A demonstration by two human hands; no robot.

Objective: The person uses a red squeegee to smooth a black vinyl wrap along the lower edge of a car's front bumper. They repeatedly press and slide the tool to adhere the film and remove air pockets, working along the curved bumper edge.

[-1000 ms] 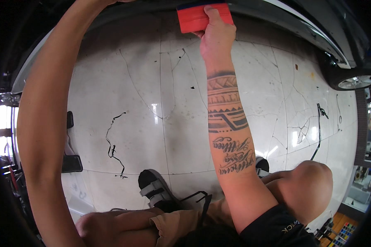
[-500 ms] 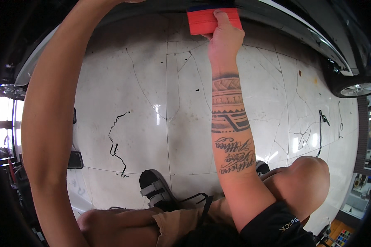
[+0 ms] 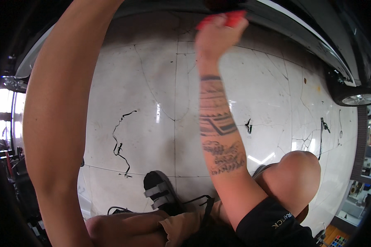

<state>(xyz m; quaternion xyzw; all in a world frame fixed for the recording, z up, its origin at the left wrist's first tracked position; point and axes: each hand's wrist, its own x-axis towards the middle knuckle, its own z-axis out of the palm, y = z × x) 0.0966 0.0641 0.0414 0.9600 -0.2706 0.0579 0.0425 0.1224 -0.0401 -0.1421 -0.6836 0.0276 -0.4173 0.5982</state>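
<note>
My right hand [image 3: 219, 38] grips a red squeegee [image 3: 235, 18] at the top of the view, both smeared by motion. The squeegee is tilted, its far edge against the dark underside of a car body [image 3: 338, 33]. Whether that edge touches the car, I cannot make out. Tattoos ring my right forearm, which reaches up from the lower right. My left forearm [image 3: 66, 103] runs up the left side and leaves the picture at the top, so my left hand is out of sight.
Below me is a glossy, cracked white tile floor [image 3: 160, 140]. Thin black strips [image 3: 116, 140] of trimmed material lie on it at left, with another strip [image 3: 322, 131] at right. A car wheel [image 3: 358, 99] stands at far right. My sandalled foot [image 3: 158, 189] is planted at bottom centre.
The squeegee has tilted and shifted slightly right, its right end raised. My right forearm has swung left. My left hand, partly seen at the top edge before, has gone out of view.
</note>
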